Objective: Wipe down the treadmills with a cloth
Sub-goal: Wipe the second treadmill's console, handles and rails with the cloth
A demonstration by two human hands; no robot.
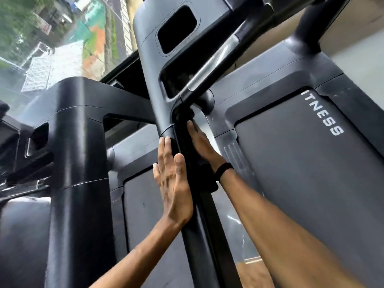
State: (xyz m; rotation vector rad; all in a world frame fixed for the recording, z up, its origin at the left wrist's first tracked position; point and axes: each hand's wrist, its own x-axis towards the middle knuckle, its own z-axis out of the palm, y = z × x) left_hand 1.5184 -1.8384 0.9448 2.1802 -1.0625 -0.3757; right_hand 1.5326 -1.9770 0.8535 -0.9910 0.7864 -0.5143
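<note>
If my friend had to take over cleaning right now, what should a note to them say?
Left hand: flat, fingers straight, resting on the treadmill's upright post.
Right hand: pressing a dark cloth against the other side of the same post, just below the handlebar joint.
Done: cannot tell which parts have been wiped; the surfaces show no clear sign.
Left: likely the rest of this post, the handlebar and console, then the next treadmill on the left.

I'm working along a treadmill upright (199, 235); a handlebar (209, 73) is crossing just above my fingers (192, 129), a neighbouring post (81, 163) is crowding the left, and the belt (311, 173) side is lying open.
</note>
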